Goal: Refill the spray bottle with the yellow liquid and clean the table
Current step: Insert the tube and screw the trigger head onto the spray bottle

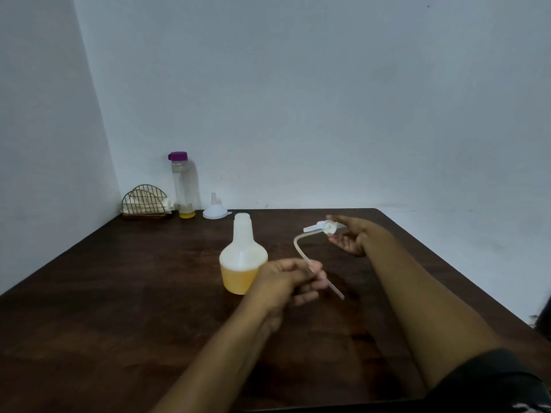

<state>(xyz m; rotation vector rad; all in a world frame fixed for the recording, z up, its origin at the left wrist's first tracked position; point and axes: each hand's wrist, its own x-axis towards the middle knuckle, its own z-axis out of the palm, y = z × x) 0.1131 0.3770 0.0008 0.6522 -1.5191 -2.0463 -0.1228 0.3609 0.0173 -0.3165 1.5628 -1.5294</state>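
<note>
A translucent spray bottle point(243, 254) stands uncapped at the middle of the dark wooden table point(119, 308), its lower part filled with yellow liquid. My right hand point(348, 236) holds the white spray head point(323, 227) to the right of the bottle. A bent dip tube point(301, 248) runs from the head down to my left hand point(290, 283), which pinches it just right of the bottle. The tube's free end sticks out past my fingers.
At the back left by the wall stand a tall clear bottle point(183, 186) with a purple cap and a little yellow liquid, an upturned white funnel point(214, 210), and a wire holder point(144, 202) with cloths. Table edges run along the right.
</note>
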